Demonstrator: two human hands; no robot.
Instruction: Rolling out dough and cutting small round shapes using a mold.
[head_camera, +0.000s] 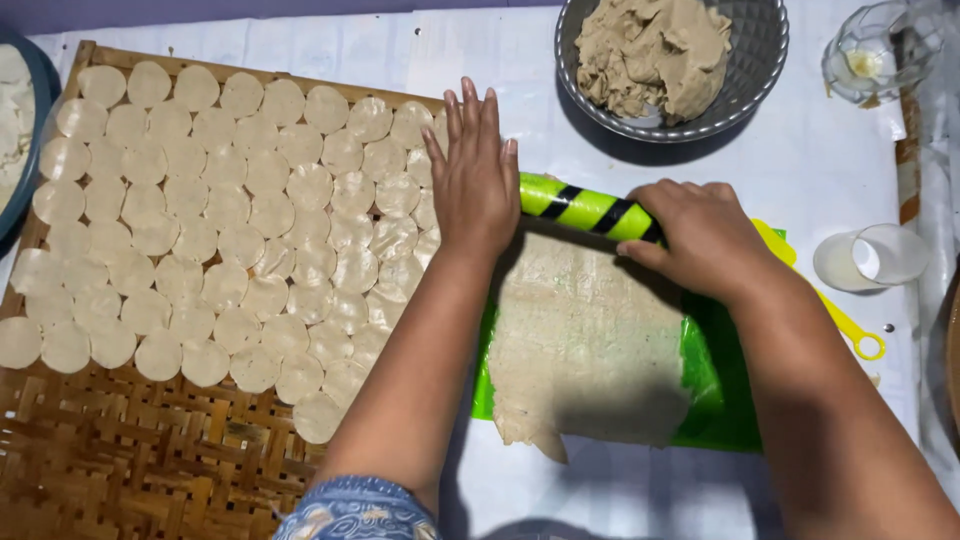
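Dough sheet (585, 340) below the grips: soft, thin, probably tears easily. Left hand (474, 180) flat, released, on roller (585, 208); right hand (705, 240) clenched over its other end.

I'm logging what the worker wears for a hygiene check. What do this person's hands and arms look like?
Both hands are bare: no gloves, rings or watch show on the left hand or the right hand. The forearms are uncovered. A blue patterned sleeve shows at the left upper arm; no sleeve is visible on the right arm.
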